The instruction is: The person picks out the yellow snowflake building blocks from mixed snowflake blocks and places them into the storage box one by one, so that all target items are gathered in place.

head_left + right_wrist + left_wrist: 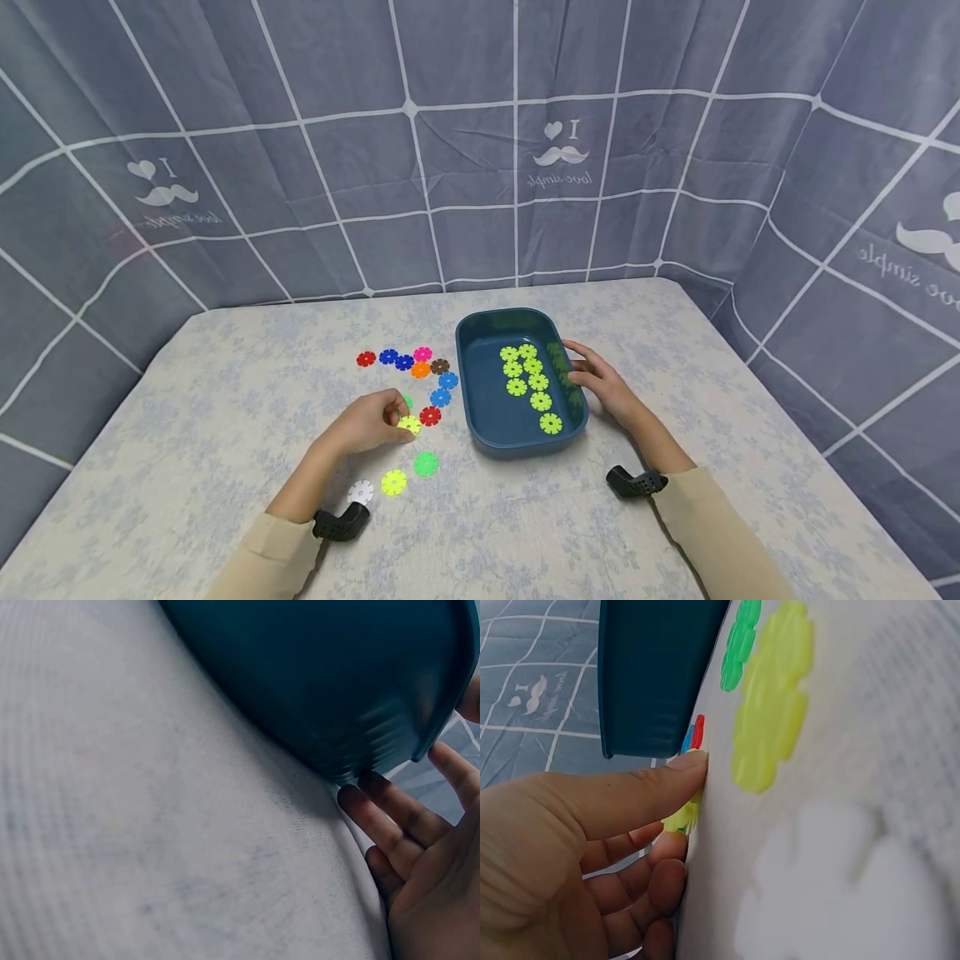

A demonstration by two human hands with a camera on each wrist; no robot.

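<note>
My left hand (372,423) pinches a yellow notched plastic disc (409,424) between thumb and fingers, low over the table. Part of a green disc (407,402) shows behind those fingers, with a red disc (431,416) just to the right. Inside the dark teal plastic bin (480,421) lie several yellow-green discs (537,382). At the bin's right side, my right hand (606,387) touches the wall and rim with fingers mostly extended; in the right wrist view the fingertips (373,780) meet its outer wall.
Red, blue, pink, orange and brown discs (440,367) lie in a bent line left of the bin. Nearer me are a green disc (426,464), a yellow disc (393,482) and a white disc (361,492). A grey-blue checked curtain (465,158) stands behind the patterned tablecloth (225,400).
</note>
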